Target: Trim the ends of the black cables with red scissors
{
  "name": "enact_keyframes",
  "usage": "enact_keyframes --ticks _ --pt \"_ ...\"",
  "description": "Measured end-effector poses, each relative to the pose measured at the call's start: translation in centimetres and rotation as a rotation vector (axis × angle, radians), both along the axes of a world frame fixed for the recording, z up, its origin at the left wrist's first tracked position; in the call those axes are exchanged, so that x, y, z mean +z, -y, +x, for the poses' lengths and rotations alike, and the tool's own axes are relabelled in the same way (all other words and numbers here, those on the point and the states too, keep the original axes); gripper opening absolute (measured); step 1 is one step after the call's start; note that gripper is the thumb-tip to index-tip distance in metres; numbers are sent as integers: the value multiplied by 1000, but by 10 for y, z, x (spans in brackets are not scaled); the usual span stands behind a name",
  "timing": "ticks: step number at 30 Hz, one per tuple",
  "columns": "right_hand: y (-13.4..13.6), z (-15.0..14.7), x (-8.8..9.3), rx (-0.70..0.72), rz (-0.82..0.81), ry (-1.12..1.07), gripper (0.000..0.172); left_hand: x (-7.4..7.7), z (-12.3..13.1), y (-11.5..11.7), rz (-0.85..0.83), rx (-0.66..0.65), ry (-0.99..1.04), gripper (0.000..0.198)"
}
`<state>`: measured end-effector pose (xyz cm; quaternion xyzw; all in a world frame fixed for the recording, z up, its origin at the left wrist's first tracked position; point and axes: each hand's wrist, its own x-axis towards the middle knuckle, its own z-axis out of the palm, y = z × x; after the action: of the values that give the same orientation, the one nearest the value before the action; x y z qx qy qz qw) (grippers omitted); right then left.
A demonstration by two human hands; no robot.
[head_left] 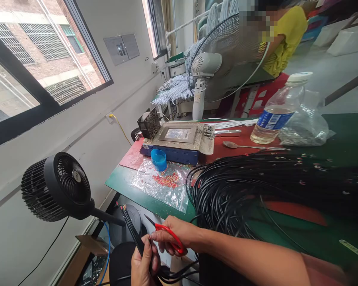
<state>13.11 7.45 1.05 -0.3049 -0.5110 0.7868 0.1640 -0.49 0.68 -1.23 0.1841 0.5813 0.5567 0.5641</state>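
left hand (143, 263) gripping cables (129, 223), scissors (164, 228) in right hand (181, 235)

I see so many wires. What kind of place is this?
Probably a small wiring workshop: a heap of black cable on a green bench, red scissors in the right hand, and wires in the left hand.

Right hand (170, 238): low centre, fingers curled closed in a grip, thumb uppermost. The bare forearm enters from the lower right, with the wrist near straight.
Left hand (143, 264): at the bottom edge, just below the right hand. Its fingers are folded closed and point upward.
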Motion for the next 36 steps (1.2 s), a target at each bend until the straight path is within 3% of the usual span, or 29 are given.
enact_keyframes --ticks 7,12,23,27,30,34,36 --pt "0 -1 -1 -31 -16 -17 49 -1 -1 0 9 16 -39 31" --pt "0 0 -1 -27 -45 -44 47 3 3 1 9 -50 -109 29" --pt "0 0 6 -17 14 -5 46 1 2 0 -27 -5 27 29" --pt "1 1 8 -25 216 87 48 1 4 0 -47 23 57 31" --pt "2 1 6 -64 486 188 46 0 4 0 -72 63 83 36" --pt "5 -3 -4 -68 755 231 42 -2 -2 -1 -80 119 184 28" --pt "5 -5 -8 -116 1000 270 35 -4 -6 -3 -92 150 290 24"
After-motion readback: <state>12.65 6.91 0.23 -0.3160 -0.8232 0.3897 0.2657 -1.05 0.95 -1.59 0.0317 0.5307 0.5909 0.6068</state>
